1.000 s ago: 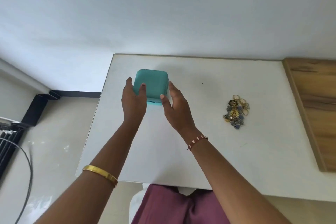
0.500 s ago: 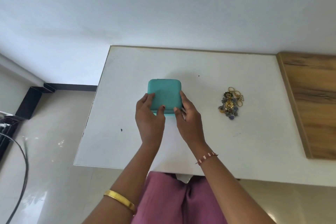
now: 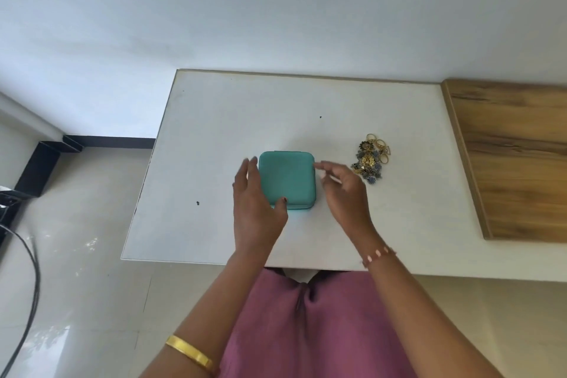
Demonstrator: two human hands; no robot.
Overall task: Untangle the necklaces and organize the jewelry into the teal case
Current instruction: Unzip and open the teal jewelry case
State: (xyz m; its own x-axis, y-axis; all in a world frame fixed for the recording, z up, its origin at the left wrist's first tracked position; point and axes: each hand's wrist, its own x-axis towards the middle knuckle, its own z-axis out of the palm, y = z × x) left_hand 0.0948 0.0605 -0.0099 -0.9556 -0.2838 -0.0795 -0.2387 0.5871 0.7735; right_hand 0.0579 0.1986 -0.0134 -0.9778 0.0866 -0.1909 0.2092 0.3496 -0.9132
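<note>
While the closed teal case (image 3: 287, 178) is steadied by the left hand (image 3: 254, 202), fingers straight, and the right hand (image 3: 345, 190), loosely curled and empty, the tangled jewelry (image 3: 370, 162) nearby could be swept off the surface (image 3: 214, 132).

Teal case (image 3: 287, 178): matt, smooth, faintly velvety covering noted; lid closed. Desk (image 3: 214, 132): white, smooth top with a dull sheen, two small dark specks recorded. Adjoining wood panel (image 3: 515, 159): brown grain, matt finish. Jewelry pile (image 3: 371, 158): shiny gold-coloured metal rings mixed with dark blue-grey pieces. Bangle (image 3: 190, 354): polished gold-coloured metal. Floor (image 3: 76, 255): pale tile, glossy, reflections seen. Garment (image 3: 306, 331): mauve cloth, matt.
</note>
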